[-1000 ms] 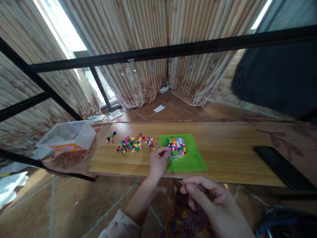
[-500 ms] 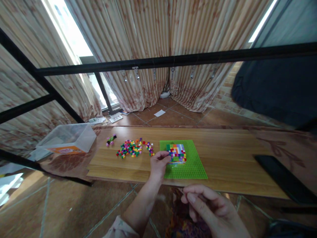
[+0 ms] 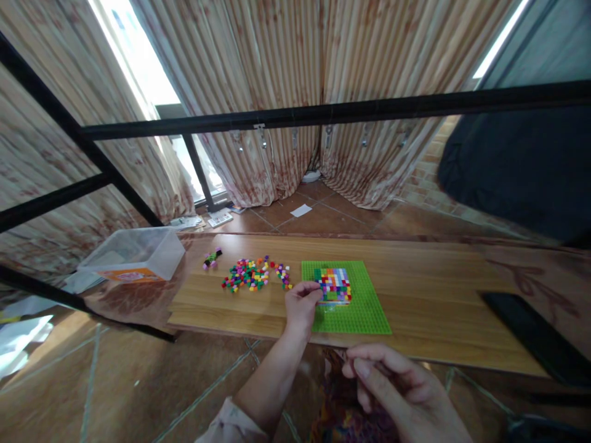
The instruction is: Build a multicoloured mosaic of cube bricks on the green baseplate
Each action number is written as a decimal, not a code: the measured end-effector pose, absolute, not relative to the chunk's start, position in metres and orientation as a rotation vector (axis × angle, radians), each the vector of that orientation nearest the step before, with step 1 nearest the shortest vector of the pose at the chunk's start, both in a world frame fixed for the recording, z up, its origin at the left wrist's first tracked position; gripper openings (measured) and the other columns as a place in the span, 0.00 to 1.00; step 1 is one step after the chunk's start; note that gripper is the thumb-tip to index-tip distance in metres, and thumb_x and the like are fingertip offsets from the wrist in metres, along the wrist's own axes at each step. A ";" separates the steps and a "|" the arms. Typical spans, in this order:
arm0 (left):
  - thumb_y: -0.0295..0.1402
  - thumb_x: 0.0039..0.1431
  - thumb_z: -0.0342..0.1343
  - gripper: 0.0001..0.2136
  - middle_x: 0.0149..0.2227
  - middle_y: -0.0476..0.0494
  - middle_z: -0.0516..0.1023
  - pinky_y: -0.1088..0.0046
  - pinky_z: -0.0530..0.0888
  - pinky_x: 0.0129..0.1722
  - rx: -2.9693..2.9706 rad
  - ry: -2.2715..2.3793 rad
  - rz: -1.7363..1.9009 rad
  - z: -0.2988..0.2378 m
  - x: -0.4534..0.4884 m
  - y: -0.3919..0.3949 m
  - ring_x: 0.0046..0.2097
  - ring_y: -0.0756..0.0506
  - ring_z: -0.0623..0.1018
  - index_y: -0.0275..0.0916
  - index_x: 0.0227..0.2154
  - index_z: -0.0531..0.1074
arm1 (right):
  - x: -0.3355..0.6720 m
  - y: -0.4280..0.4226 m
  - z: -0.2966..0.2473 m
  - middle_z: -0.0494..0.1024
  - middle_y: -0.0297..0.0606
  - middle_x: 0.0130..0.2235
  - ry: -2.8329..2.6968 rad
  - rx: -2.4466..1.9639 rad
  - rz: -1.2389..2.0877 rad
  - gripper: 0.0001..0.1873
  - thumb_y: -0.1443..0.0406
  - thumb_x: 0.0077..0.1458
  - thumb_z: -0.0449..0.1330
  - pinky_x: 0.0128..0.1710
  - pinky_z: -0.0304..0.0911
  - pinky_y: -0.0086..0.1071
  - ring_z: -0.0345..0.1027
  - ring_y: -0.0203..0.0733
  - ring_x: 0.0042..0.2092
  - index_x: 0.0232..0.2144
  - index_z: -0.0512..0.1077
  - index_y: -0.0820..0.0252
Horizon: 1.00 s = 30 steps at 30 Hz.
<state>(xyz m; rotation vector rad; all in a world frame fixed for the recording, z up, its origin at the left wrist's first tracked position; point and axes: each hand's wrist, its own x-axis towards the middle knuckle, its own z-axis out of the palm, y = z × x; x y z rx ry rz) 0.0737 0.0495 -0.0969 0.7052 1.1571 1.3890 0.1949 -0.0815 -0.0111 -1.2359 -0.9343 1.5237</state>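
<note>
A: What's the biggest thing?
B: The long wooden table (image 3: 434, 295). By its left end sits a see-through box (image 3: 168, 255) with an orange label (image 3: 132, 274).
A: Is anything in it?
B: Something pale shows through the side (I can't tell if it is inside or behind).
A: And what's next?
B: A flat green board (image 3: 369, 311) with lots of bumps, lying on the table. Left of it is a loose pile of little blocks (image 3: 247, 275), all mixed colors, right on the wood.
A: How are the hands?
B: The left arm reaches up and forward from a pale sleeve (image 3: 233, 423). Its left hand (image 3: 301, 304) bends in at the board's left edge, thumb and pointing finger close together. I can't tell if they pinch a block.
A: And the other one?
B: The right hand (image 3: 392, 384) is up in the air, in front of the table's near edge, fingers curled and thumb near the pointing finger. I can't tell if it pinches anything.
A: What is the left one next to?
B: A colorful block square (image 3: 336, 286), on the board, left of its middle.
A: The littlest?
B: A small pink, green and black clump (image 3: 212, 258), behind the pile's left end.
</note>
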 end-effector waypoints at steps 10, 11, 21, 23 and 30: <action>0.28 0.37 0.58 0.03 0.21 0.51 0.73 0.78 0.63 0.24 0.734 1.224 1.383 -0.099 0.075 0.051 0.23 0.54 0.67 0.37 0.20 0.75 | 0.193 -0.082 -0.010 0.78 0.35 0.28 -0.922 -1.251 1.519 0.10 0.57 0.48 0.66 0.24 0.61 0.24 0.65 0.31 0.24 0.31 0.78 0.55; 0.28 0.37 0.58 0.03 0.21 0.51 0.73 0.78 0.64 0.24 0.745 1.222 1.382 -0.099 0.076 0.051 0.23 0.54 0.67 0.37 0.20 0.75 | 0.193 -0.082 -0.010 0.78 0.35 0.28 -0.918 -1.245 1.512 0.10 0.57 0.48 0.66 0.24 0.61 0.24 0.65 0.31 0.24 0.31 0.78 0.56; 0.28 0.37 0.58 0.03 0.20 0.52 0.72 0.79 0.63 0.23 0.780 1.189 1.382 -0.098 0.076 0.052 0.22 0.54 0.67 0.37 0.21 0.74 | 0.189 -0.086 -0.010 0.78 0.36 0.28 -0.918 -1.293 1.411 0.13 0.56 0.47 0.66 0.23 0.60 0.23 0.64 0.31 0.23 0.31 0.77 0.58; 0.28 0.37 0.60 0.06 0.21 0.51 0.73 0.79 0.64 0.24 0.791 1.176 1.384 -0.099 0.072 0.050 0.24 0.54 0.67 0.37 0.23 0.75 | 0.189 -0.087 -0.010 0.78 0.36 0.28 -0.918 -1.299 1.392 0.13 0.56 0.47 0.66 0.23 0.60 0.23 0.64 0.31 0.23 0.31 0.78 0.58; 0.31 0.45 0.58 0.08 0.28 0.49 0.76 0.77 0.68 0.31 0.979 1.332 1.392 -0.115 0.025 0.033 0.30 0.51 0.73 0.37 0.31 0.76 | 0.187 -0.087 -0.011 0.79 0.35 0.28 -0.887 -1.277 1.413 0.11 0.56 0.46 0.67 0.23 0.61 0.23 0.64 0.31 0.23 0.30 0.78 0.56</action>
